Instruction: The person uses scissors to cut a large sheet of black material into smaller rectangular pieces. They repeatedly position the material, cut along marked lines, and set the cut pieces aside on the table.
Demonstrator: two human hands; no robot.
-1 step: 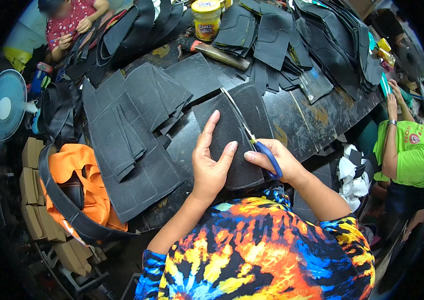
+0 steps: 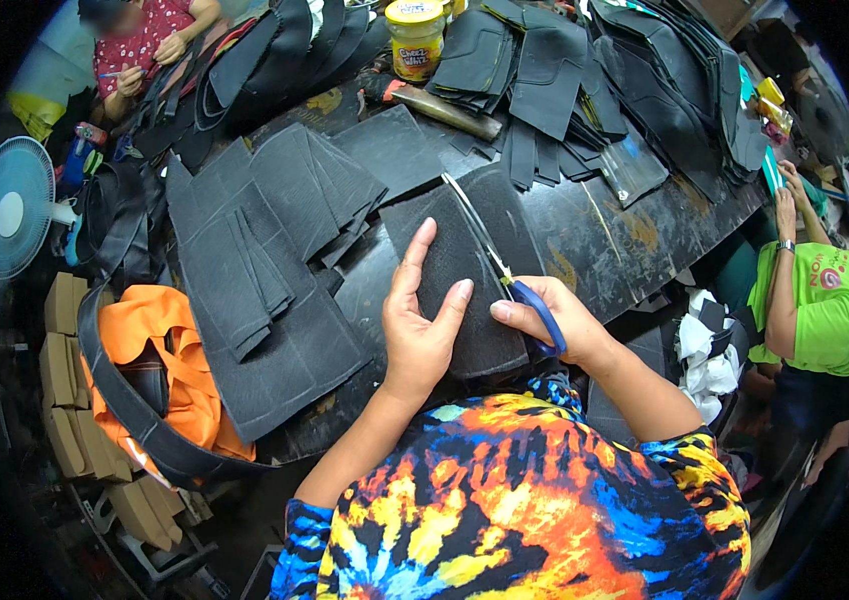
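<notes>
A rectangular black sheet [image 2: 435, 228] with a felt-like texture lies in front of me, reaching the near table edge. My left hand [image 2: 418, 325] rests against it, thumb and index finger stretched out and spread; the other fingers are hidden. In my right hand [image 2: 567, 322] is a pair of scissors [image 2: 537, 305] with blue handles. My fingers go round the handles, the thumb lying along the near side. The long metal blades point away and to the left over the sheet, looking nearly closed. Whether they are cutting into it I cannot tell.
Larger black sheets [image 2: 290, 350] and narrow strips [image 2: 257, 270] lie left. Stacked black pieces [image 2: 548, 85], a yellow-lidded jar [image 2: 413, 45] and a hammer [image 2: 445, 110] sit farther back. An orange cloth bag [image 2: 145, 330] and a fan [image 2: 13, 207] stand left; two people work nearby.
My left hand has shifted very slightly to the left. The scissors and my right hand look almost still. At the far left, another person's hand has moved a little.
</notes>
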